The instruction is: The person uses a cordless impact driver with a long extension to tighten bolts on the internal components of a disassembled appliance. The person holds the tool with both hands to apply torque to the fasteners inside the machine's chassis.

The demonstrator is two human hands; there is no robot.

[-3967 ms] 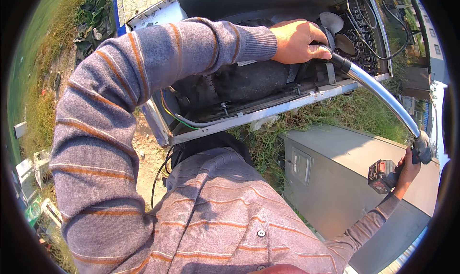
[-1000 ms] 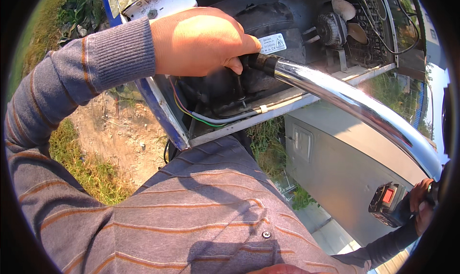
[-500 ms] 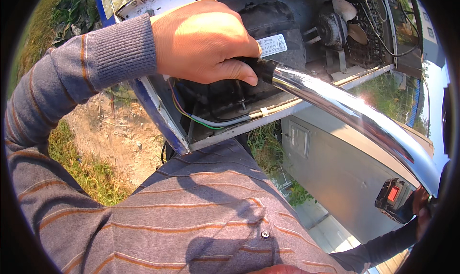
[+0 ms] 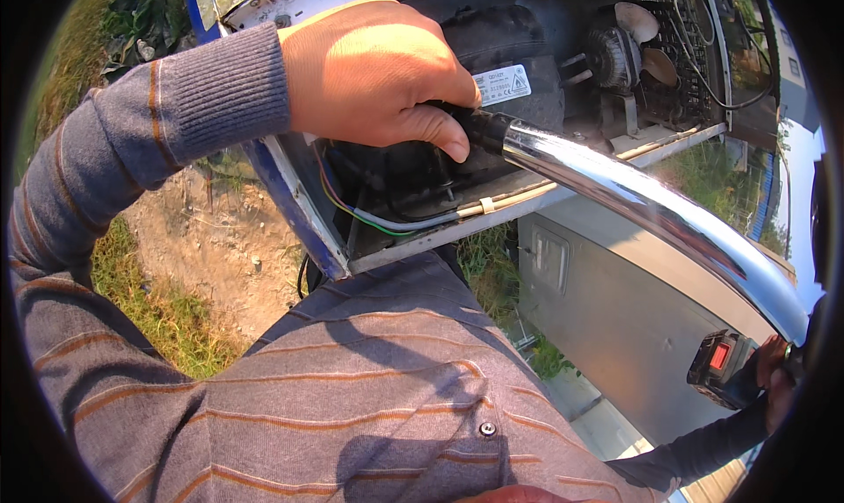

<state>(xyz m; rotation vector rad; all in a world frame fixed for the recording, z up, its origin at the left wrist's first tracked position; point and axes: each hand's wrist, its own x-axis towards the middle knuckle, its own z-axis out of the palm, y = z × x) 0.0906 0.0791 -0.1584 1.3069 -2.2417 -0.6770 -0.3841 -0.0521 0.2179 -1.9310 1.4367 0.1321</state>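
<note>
My left hand (image 4: 378,81) grips the black end (image 4: 482,129) of a curved chrome tube (image 4: 642,204), over the dark compressor (image 4: 527,37) inside an open appliance housing. A white label (image 4: 505,81) sits on the compressor. Right of it are a motor (image 4: 613,59) with tan fan blades and a dark finned coil (image 4: 690,59). Coloured wires (image 4: 369,217) run along the housing's lower rail. At the far right, my right hand (image 4: 778,384) holds a cordless power tool (image 4: 716,367) with a red mark on its battery; the tube curves down to it, its body partly out of view.
The housing's rail (image 4: 422,248) runs just above my midriff. A grey metal cabinet (image 4: 589,309) stands below right. Dirt ground (image 4: 211,239) and grass lie to the left, weeds below the housing. Cables hang at right, with a building beyond.
Since four seconds ago, my left hand has shifted left over the compressor with the tube, which looks closer and larger. In the last second my left thumb has moved slightly down along the black end.
</note>
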